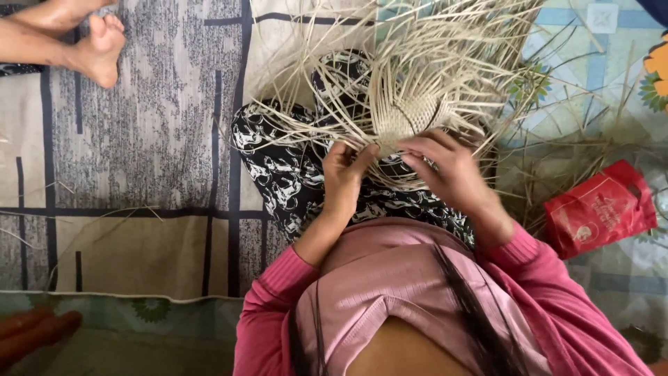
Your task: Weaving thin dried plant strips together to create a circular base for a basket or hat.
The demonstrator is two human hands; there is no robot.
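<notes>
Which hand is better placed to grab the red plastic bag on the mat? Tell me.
Right. The right hand works the pale woven straw piece nearer the red plastic bag; the left hand sits farther away.

The weave (pixel 407 118) is the landmark. Above it and to both sides, loose straw strips (pixel 445 42) fan out thickly and block any straight reach. Below it, the left hand (pixel 344 174) and right hand (pixel 449 167) crowd the near edge, resting over the patterned lap (pixel 278 174). Right of the weave, scattered straw (pixel 550 167) and a red bag (pixel 600 209) take up the floor. Far left of it, the mat (pixel 139 139) lies open, up to a second person's foot (pixel 101 45) at the top corner.
</notes>
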